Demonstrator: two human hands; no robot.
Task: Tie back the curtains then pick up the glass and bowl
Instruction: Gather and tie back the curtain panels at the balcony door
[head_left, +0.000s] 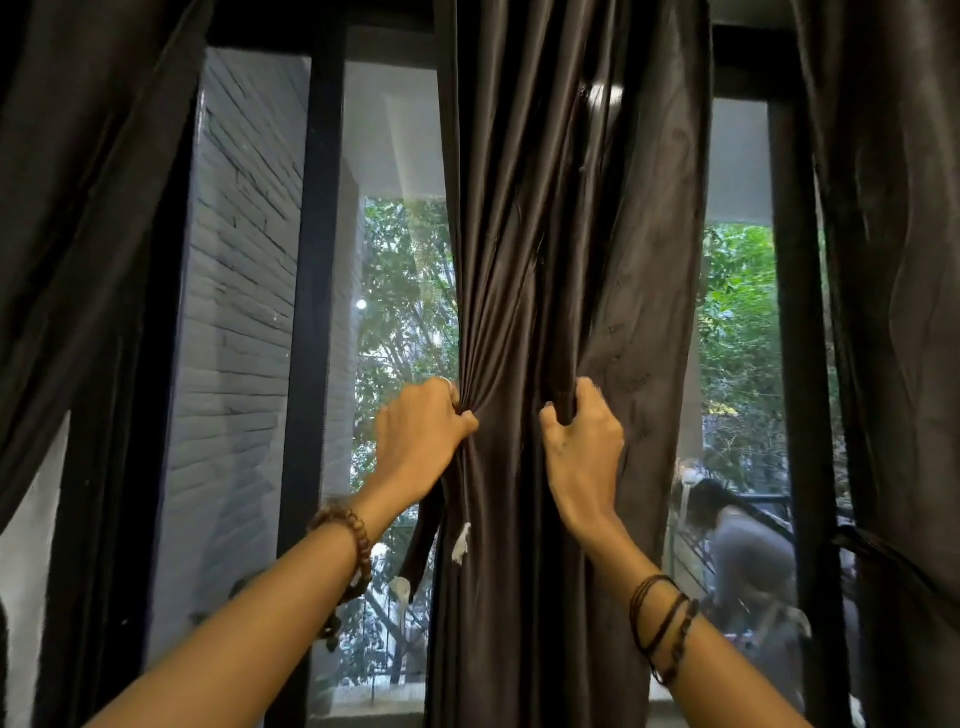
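**Both hands gripping the centre curtain panel**

Person stands at the window, arms raised. The middle curtain (571, 208), dark brown with a satin sheen, hangs straight ahead between two panes and is bunched at hand height.

Left hand (421, 431): fingers curled tight round the panel's left edge, fabric gathered into pleats that fan upward from the fist. Back of hand faces the camera. Beaded bracelet (345, 535) on that wrist.

Right hand (582, 441): fingers hooked into a fold right of the panel's centre, thumb on the near side, pinching the cloth. Cord bracelets (662, 621) on that wrist.

The two hands sit at about the same height, near each other, with a strip of curtain between them. The panel continues below both hands to the bottom of view. A dark strip with white tabs (461, 543) hangs just under the left hand, against the panel's left edge; can't tell what it is.

Left curtain (78, 208) and right curtain (893, 260) hang at the sides, well apart from the hands. The right one is cinched low by a dark tie (857, 543).

Through the glass: grey brick wall (239, 312) on the left, trees beyond.

Glass and bowl not in view.
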